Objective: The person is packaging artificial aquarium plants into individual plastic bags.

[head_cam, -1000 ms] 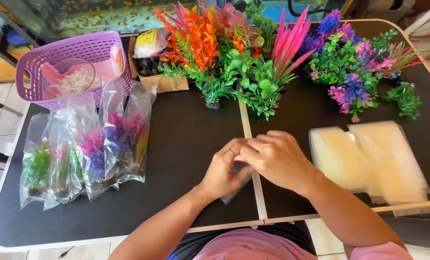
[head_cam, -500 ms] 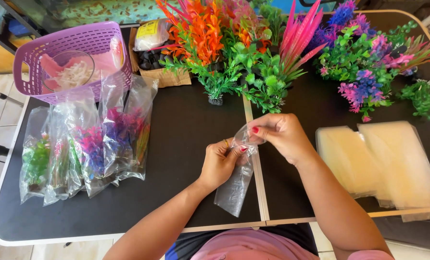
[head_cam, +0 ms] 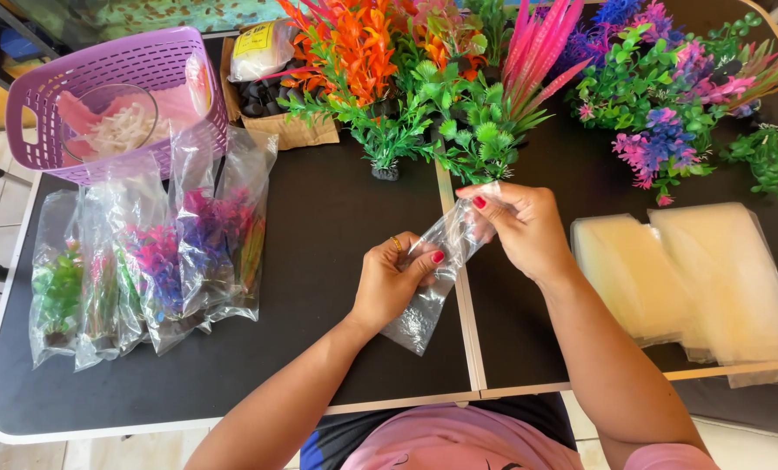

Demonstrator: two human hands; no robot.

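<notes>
Both of my hands hold one empty clear plastic bag (head_cam: 424, 300) above the black table (head_cam: 319, 235). My right hand (head_cam: 524, 228) pinches the bag's top edge and lifts it. Lower down, my left hand (head_cam: 391, 283) grips the bag at its middle, and the bottom hangs slanted toward me. A row of plastic aquarium plants (head_cam: 485, 96) in orange, green, pink and purple stands just beyond my hands.
Several filled bags of plants (head_cam: 145, 261) lie at the left. A purple basket (head_cam: 110, 96) with a clear bowl sits at the far left corner, a cardboard box (head_cam: 271, 104) beside it. Two stacks of empty bags (head_cam: 694, 278) lie at the right.
My hands were together low on the table; they have since risen and parted, the right one lifting the bag's top up and away from me.
</notes>
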